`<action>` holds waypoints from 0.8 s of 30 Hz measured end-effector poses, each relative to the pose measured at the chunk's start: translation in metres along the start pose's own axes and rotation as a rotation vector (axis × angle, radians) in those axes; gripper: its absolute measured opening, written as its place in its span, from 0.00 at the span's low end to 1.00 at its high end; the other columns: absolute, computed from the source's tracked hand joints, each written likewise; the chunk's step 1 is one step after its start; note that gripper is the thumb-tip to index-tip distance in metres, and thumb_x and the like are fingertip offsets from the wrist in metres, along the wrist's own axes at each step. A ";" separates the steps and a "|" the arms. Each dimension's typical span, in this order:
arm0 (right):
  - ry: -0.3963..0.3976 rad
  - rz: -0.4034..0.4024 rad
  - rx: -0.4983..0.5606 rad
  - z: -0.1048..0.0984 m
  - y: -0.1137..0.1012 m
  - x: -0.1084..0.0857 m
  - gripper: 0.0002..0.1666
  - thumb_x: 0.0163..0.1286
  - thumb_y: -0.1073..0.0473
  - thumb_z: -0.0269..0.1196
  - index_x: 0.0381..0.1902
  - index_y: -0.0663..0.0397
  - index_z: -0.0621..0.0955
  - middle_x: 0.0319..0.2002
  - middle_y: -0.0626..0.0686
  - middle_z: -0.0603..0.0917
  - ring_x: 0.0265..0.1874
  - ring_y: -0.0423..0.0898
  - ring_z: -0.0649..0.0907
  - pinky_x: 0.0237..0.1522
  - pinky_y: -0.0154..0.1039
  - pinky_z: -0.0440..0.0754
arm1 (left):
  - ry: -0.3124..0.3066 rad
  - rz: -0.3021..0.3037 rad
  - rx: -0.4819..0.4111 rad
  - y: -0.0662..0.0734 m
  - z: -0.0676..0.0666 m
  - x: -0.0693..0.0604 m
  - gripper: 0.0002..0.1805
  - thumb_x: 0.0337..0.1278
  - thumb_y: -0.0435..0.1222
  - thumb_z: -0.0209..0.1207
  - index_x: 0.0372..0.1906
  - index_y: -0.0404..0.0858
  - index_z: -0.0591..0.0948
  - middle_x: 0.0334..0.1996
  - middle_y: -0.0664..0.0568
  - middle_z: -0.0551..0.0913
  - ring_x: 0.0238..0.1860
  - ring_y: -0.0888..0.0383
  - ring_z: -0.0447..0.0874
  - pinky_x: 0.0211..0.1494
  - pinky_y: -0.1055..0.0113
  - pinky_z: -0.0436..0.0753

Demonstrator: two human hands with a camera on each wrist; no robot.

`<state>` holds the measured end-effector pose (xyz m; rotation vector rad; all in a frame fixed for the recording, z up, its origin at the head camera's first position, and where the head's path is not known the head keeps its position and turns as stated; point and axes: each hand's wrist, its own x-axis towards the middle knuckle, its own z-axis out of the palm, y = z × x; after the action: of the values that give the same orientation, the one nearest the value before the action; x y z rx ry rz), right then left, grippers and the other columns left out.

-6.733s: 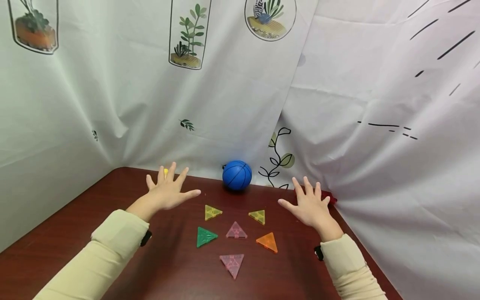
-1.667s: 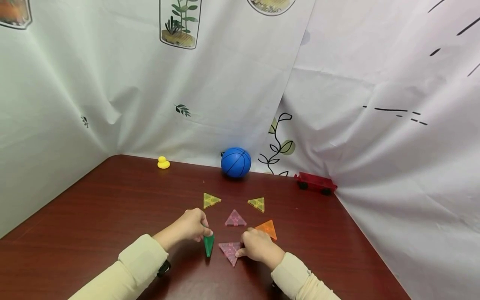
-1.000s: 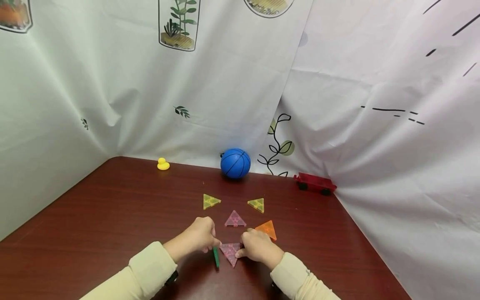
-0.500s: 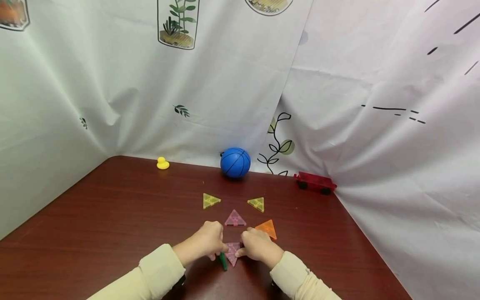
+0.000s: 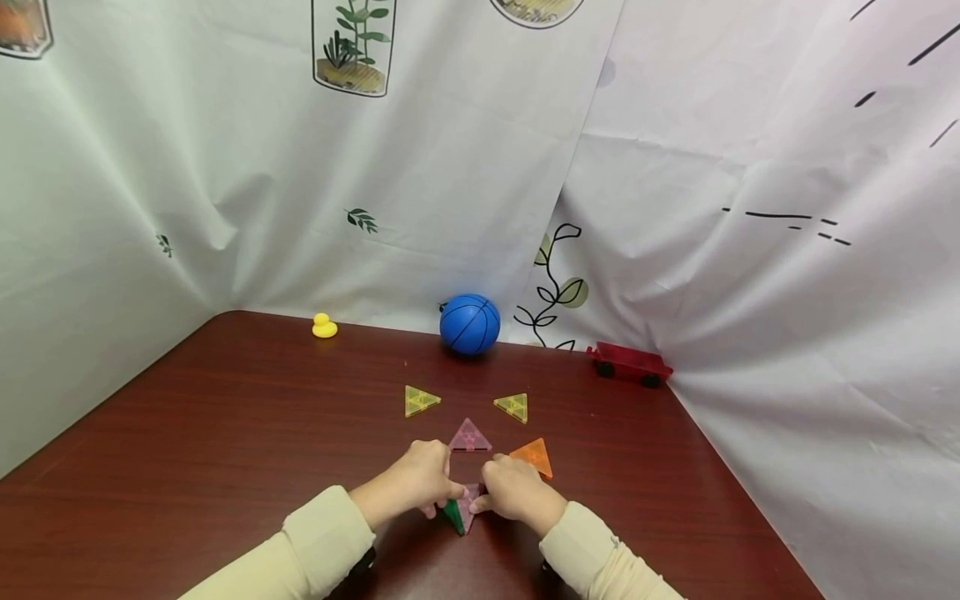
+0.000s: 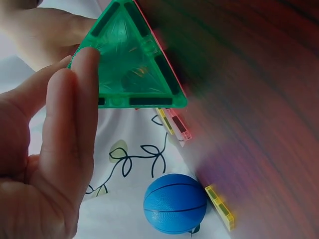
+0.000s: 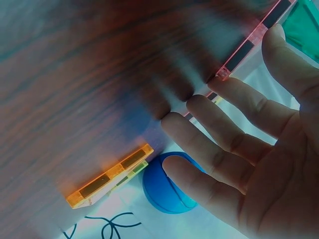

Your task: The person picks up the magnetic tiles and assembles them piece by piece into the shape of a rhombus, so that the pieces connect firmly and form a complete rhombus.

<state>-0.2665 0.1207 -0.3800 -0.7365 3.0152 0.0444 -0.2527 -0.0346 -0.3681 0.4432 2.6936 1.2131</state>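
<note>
My left hand [image 5: 417, 479] pinches a green triangular tile [image 5: 454, 517], tilted up from the table at the left edge of a flat pink tile [image 5: 468, 510]. In the left wrist view the green tile [image 6: 129, 59] stands upright, with the fingers of my left hand [image 6: 55, 134] against its face. My right hand [image 5: 517, 492] holds the pink tile at its right side, thumb on top. The right wrist view shows the pink tile's edge [image 7: 244, 47] between thumb and index finger of my right hand [image 7: 249, 134], other fingertips down on the table.
Another pink tile [image 5: 470, 437] lies just behind my hands, an orange tile [image 5: 534, 457] beside my right hand. Farther back are two yellow tiles, [image 5: 421, 401] left and right. A yellow duck [image 5: 324, 327], a blue ball [image 5: 470, 324] and a red wagon [image 5: 630, 364] line the back edge.
My left hand has picked up the green tile and moved it right, against the near pink tile. My right hand has come down onto that pink tile and stayed there.
</note>
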 end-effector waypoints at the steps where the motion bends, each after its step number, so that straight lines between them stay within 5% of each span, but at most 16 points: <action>1: -0.002 0.000 0.002 0.000 0.000 0.000 0.20 0.46 0.41 0.65 0.13 0.48 0.72 0.18 0.46 0.67 0.15 0.39 0.67 0.15 0.35 0.67 | -0.001 0.003 0.000 -0.001 0.000 0.000 0.16 0.38 0.33 0.66 0.15 0.35 0.68 0.07 0.51 0.74 0.06 0.60 0.73 0.11 0.70 0.74; 24: -0.031 -0.028 0.037 -0.003 0.003 0.004 0.21 0.43 0.39 0.66 0.14 0.48 0.74 0.17 0.45 0.68 0.16 0.38 0.67 0.15 0.34 0.66 | -0.031 0.042 -0.064 -0.005 -0.004 -0.002 0.16 0.39 0.35 0.66 0.18 0.35 0.69 0.12 0.49 0.73 0.07 0.59 0.74 0.13 0.69 0.75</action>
<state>-0.2715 0.1214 -0.3770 -0.7667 2.9679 -0.0012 -0.2527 -0.0413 -0.3693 0.5072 2.6235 1.2890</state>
